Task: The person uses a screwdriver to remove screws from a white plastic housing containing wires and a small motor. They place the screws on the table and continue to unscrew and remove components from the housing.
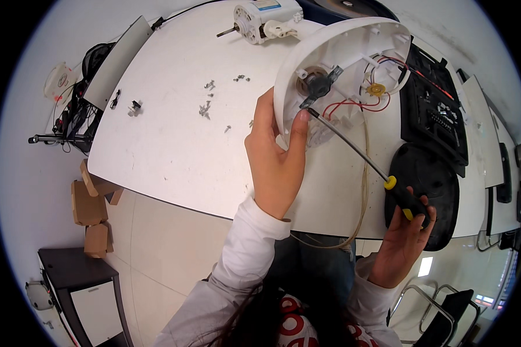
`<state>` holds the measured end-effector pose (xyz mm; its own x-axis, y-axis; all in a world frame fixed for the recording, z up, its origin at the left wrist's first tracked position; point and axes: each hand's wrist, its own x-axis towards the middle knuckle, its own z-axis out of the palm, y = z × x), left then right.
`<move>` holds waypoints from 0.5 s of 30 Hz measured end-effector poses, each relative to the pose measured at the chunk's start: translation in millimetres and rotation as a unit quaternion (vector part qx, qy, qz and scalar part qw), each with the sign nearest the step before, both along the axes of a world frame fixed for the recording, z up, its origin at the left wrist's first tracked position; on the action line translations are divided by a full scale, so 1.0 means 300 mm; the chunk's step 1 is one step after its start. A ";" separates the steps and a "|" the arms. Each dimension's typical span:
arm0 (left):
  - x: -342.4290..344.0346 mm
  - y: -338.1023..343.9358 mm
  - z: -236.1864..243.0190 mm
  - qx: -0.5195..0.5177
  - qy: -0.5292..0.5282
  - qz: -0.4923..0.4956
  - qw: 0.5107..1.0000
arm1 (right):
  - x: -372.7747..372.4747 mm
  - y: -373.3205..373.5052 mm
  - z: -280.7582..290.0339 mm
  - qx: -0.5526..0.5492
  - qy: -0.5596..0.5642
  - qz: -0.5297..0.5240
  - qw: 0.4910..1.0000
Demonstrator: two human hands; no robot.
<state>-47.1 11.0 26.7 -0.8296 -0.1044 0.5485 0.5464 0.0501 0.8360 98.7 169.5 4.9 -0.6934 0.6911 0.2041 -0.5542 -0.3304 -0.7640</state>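
My left hand grips a white curved plastic housing from its left side, thumb near a dark metal bracket. Inside the housing are red wires and a small yellow round part. My right hand holds a black-and-yellow screwdriver by its handle, its tip at the bracket's lower end beside my left thumb. A pale cable hangs below the housing over the table edge. Small screws lie scattered on the white table. A black plastic piece lies beneath my right hand.
A white motor with a shaft sits at the back. An open black tool case lies to the right. A small black part is on the left. Cardboard boxes, a cabinet and a chair stand beyond the table.
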 end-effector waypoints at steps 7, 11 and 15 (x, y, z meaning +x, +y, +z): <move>0.004 0.005 0.007 0.002 -0.010 -0.001 1.000 | 0.002 -0.014 0.012 0.053 -0.002 -0.047 0.997; 0.008 0.001 0.006 0.004 -0.011 -0.003 1.000 | 0.021 -0.057 0.029 0.178 0.013 -0.139 0.974; 0.012 -0.004 0.007 0.008 -0.023 -0.009 1.000 | 0.075 -0.089 0.044 0.349 0.009 -0.215 0.912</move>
